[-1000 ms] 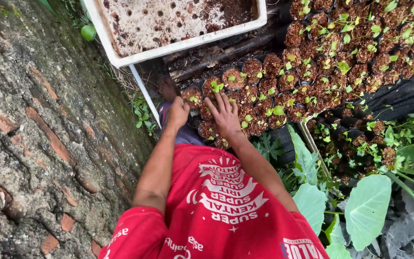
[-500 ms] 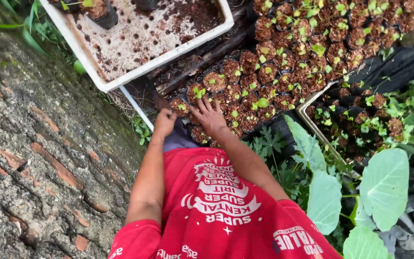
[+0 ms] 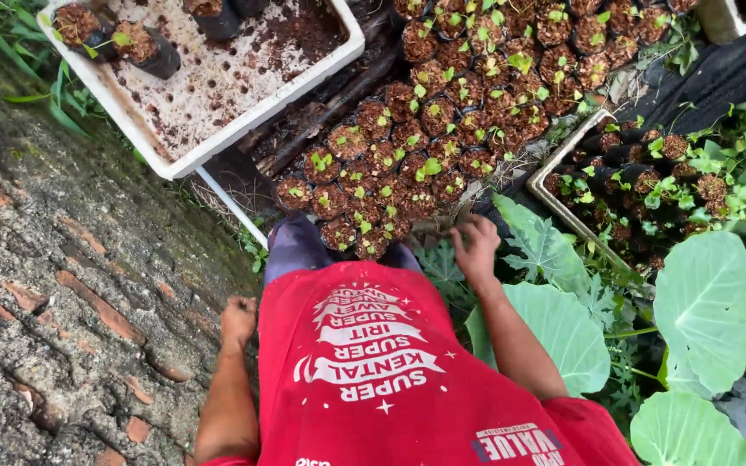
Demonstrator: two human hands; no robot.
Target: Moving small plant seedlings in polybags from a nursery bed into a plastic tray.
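Observation:
I look down over my red shirt. My left hand hangs at my side over the rough brick-and-mortar wall, fingers curled in with nothing in them. My right hand hovers empty, fingers loosely bent, at the near right edge of a dense cluster of small black seedling bags filled with brown soil and tiny green sprouts. It touches none of them that I can see.
A white perforated tray at the upper left holds three seedling bags and loose soil. Another tray of seedlings lies at right among weeds. Big taro-like leaves spread at the lower right.
Both hands have pulled back from the seedling bags: the left dropped down beside the wall, the right shifted right to the cluster's edge. The view has moved back and up.

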